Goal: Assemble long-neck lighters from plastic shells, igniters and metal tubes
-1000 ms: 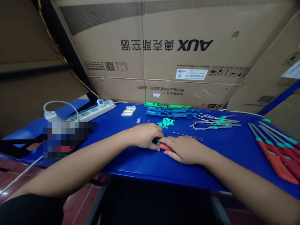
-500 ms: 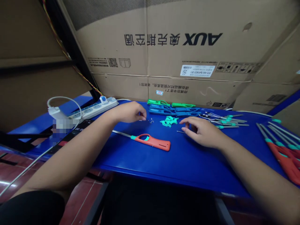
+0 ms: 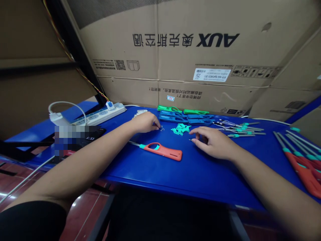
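My left hand [image 3: 146, 122] is bent down at the table with thumb and fingertips together, right beside a few tiny metal pins [image 3: 162, 128]. What the pinch holds, if anything, is too small to make out. My right hand [image 3: 209, 140] hovers low on the other side, thumb and forefinger apart. The tip of a thin metal piece [image 3: 190, 139] shows by its thumb. Between the hands lies a small heap of mint-green plastic triggers [image 3: 181, 129]. Nearer me is an orange long-necked lighter [image 3: 165, 152], its metal tube pointing left, partly behind my left forearm.
Green [image 3: 195, 111] and blue lighter shells [image 3: 173, 118] line the back. Metal tubes with wires [image 3: 243, 130] lie at right, beyond them orange lighters [image 3: 303, 170]. At left are a power strip [image 3: 97, 117], a phone [image 3: 92, 138] and silvery pieces [image 3: 140, 112]. A cardboard wall [image 3: 175, 67] stands behind.
My left hand has moved right and slightly up to the pins, uncovering the silvery pieces behind it. My right hand has shifted slightly left, covering more of the thin metal piece.
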`<state>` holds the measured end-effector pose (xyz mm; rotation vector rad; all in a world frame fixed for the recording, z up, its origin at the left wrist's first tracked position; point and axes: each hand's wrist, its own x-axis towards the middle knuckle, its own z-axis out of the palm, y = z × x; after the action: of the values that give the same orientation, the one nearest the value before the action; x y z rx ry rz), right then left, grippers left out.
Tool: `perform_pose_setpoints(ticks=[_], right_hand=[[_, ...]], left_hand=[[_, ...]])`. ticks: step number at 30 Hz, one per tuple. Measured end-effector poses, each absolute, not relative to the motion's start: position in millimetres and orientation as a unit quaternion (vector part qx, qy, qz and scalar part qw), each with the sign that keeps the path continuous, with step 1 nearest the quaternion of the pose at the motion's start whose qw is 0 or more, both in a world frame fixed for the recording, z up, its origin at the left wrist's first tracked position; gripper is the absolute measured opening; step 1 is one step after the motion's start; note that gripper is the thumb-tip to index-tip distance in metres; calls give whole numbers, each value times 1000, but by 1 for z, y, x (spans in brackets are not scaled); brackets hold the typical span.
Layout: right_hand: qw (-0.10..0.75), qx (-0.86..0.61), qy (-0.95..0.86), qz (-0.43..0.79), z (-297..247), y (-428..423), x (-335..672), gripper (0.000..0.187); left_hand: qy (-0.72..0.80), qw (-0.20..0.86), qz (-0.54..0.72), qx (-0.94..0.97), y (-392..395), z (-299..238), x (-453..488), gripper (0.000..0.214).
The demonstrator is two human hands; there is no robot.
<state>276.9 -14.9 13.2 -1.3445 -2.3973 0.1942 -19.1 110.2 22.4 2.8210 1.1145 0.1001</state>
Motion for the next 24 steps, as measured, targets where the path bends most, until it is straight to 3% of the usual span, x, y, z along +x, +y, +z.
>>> perform_pose_setpoints(ticks=[7, 11, 13, 17, 24], right_hand=[[187, -463, -863, 69, 16, -18, 271, 26], [244, -459, -853, 52, 15, -20, 264, 22], [288, -450, -845, 35, 14, -22, 257, 20], [319, -396, -861, -10, 10, -30, 239, 22], [357, -401, -843, -35, 8, -37, 229, 17]], left_hand=[[337, 12, 48, 940, 103, 26, -16, 18], [319, 32, 95, 942, 89, 28, -6, 17], [314, 80, 130, 937, 74, 28, 4, 22], [296, 316, 197, 879, 40, 28, 25, 27], [289, 377, 223, 851, 26, 29, 31, 25]])
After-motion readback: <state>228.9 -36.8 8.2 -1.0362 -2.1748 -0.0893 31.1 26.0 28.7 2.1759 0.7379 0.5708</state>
